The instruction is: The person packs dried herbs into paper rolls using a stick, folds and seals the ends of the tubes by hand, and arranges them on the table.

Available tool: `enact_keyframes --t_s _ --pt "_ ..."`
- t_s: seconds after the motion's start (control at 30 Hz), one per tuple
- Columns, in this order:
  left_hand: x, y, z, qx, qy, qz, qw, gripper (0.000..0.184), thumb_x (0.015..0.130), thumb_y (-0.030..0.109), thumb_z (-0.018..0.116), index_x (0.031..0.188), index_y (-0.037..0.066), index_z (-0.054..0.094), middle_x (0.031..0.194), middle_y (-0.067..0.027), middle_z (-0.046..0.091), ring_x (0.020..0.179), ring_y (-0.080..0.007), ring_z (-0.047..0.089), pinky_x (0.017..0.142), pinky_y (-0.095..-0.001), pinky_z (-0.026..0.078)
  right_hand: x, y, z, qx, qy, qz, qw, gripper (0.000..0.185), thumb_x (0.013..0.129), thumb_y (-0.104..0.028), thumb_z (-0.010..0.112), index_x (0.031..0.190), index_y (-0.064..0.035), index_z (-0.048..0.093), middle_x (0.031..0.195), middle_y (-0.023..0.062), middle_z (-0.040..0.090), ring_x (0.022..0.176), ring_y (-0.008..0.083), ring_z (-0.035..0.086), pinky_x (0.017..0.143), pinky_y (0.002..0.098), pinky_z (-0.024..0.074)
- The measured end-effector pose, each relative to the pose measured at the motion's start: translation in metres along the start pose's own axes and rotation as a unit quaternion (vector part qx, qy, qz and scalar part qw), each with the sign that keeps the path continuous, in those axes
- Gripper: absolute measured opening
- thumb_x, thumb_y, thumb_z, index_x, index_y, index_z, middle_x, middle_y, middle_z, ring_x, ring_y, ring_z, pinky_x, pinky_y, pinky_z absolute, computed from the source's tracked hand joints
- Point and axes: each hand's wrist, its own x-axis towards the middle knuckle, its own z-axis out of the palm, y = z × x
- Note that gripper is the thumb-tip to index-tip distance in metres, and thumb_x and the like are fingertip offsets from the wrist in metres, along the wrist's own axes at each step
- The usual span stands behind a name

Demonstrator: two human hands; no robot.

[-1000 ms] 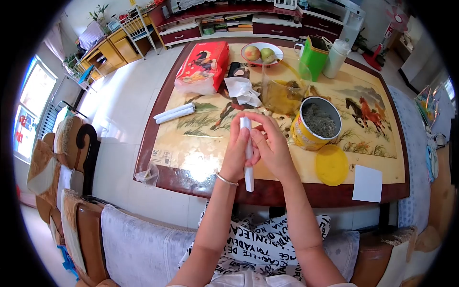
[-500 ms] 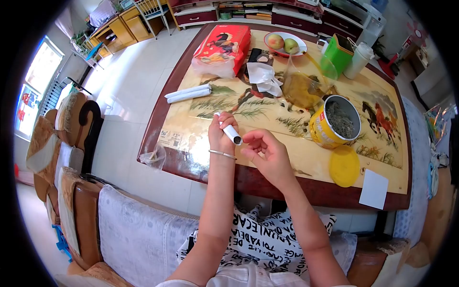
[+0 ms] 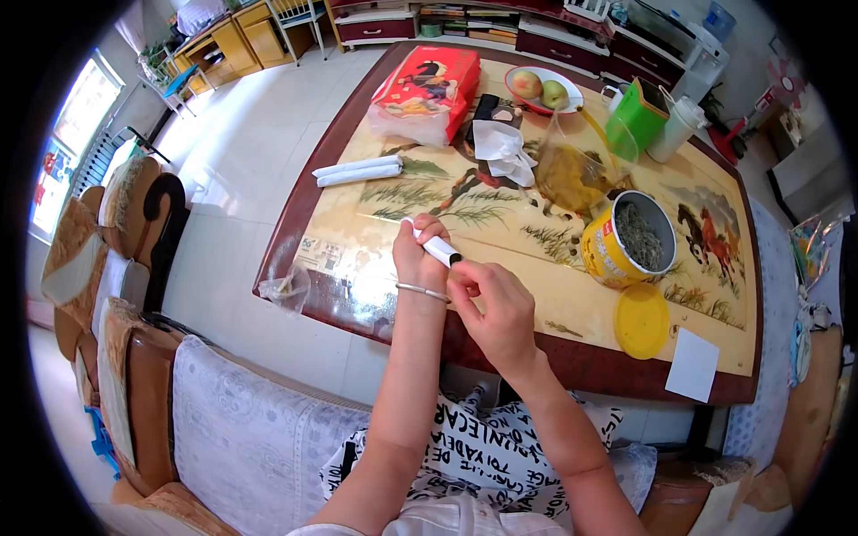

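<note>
Head view: a horse-painted table (image 3: 357, 234) spreads beneath and beyond the grip. Farther off from the grip sits a red package (image 3: 431, 87); to its right stands an open yellow tin (image 3: 604, 241) of loose grey-green material. The right hand (image 3: 496, 313) is just right of the grip, fingers curled beside the roll's dark end; whether they pinch anything cannot be told. The left hand (image 3: 418, 255) closes its fingers around a white roll (image 3: 438, 249), tilted, dark end toward the right hand. Two similar rolls (image 3: 359, 171) lie together beyond the grip, to its left.
</note>
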Motion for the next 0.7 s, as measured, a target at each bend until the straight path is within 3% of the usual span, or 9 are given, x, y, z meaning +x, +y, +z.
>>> enact_keyframes --t_s 0.13,0.2,0.3,0.5,0.6,0.67,0.7 --pt "-0.003 -0.006 0.003 0.020 0.003 0.000 1.000 0.020 0.101 0.020 0.033 0.090 0.003 0.035 0.070 -0.0074 0.046 0.050 -0.0112 0.039 0.043 -0.0209 0.039 0.002 0.001 -0.004 -0.036 -0.007 0.022 0.999 0.022 0.074 0.000 0.072 0.093 -0.0049 0.063 0.070 0.0048 0.061 0.059 0.0181 0.060 0.056 0.0302 0.0474" --pt "-0.003 -0.009 0.004 0.049 0.019 0.063 0.997 0.027 0.103 0.026 0.030 0.091 0.003 0.034 0.069 -0.0068 0.045 0.050 -0.0105 0.039 0.041 -0.0210 0.037 0.003 0.001 -0.005 -0.067 -0.009 0.011 0.998 0.022 0.074 -0.001 0.072 0.093 -0.0057 0.063 0.067 0.0040 0.061 0.057 0.0179 0.059 0.055 0.0303 0.0466" --pt "-0.003 -0.007 0.005 0.053 0.017 0.077 0.995 0.032 0.104 0.031 0.027 0.091 0.003 0.034 0.069 -0.0065 0.045 0.049 -0.0104 0.038 0.039 -0.0210 0.036 0.003 0.001 -0.005 -0.068 -0.018 0.014 0.997 0.021 0.074 -0.002 0.073 0.093 -0.0070 0.064 0.064 0.0032 0.060 0.056 0.0182 0.058 0.054 0.0308 0.0456" --pt "0.003 0.002 -0.005 0.120 -0.008 0.118 0.986 0.034 0.103 0.034 0.030 0.088 0.004 0.036 0.073 -0.0047 0.042 0.055 -0.0102 0.041 0.042 -0.0190 0.038 -0.006 0.006 0.002 -0.085 -0.025 0.044 0.995 0.024 0.074 -0.004 0.072 0.096 -0.0068 0.064 0.064 0.0043 0.061 0.055 0.0203 0.059 0.055 0.0323 0.0460" --pt "0.003 0.002 -0.002 0.065 0.015 0.080 0.995 0.033 0.103 0.033 0.029 0.087 0.004 0.035 0.074 -0.0048 0.042 0.056 -0.0105 0.043 0.041 -0.0197 0.039 -0.005 0.009 0.002 -0.044 -0.025 0.052 0.997 0.022 0.076 -0.003 0.072 0.096 -0.0067 0.064 0.063 0.0037 0.061 0.053 0.0173 0.058 0.055 0.0292 0.0460" --pt "0.000 -0.004 0.005 0.054 0.002 0.068 0.996 0.032 0.103 0.032 0.029 0.087 0.004 0.035 0.074 -0.0051 0.042 0.057 -0.0107 0.044 0.039 -0.0200 0.039 -0.004 0.007 -0.002 0.088 0.010 0.072 0.993 0.025 0.080 -0.002 0.067 0.104 -0.0058 0.061 0.065 0.0055 0.060 0.057 0.0164 0.059 0.058 0.0271 0.0468" --pt "-0.001 -0.006 0.007 0.039 -0.006 0.054 0.998 0.032 0.103 0.031 0.029 0.087 0.004 0.035 0.074 -0.0052 0.042 0.056 -0.0107 0.044 0.039 -0.0199 0.038 -0.003 0.006 -0.004 0.089 0.011 0.071 0.993 0.025 0.080 -0.002 0.067 0.104 -0.0058 0.061 0.065 0.0055 0.060 0.057 0.0164 0.059 0.058 0.0271 0.0468"
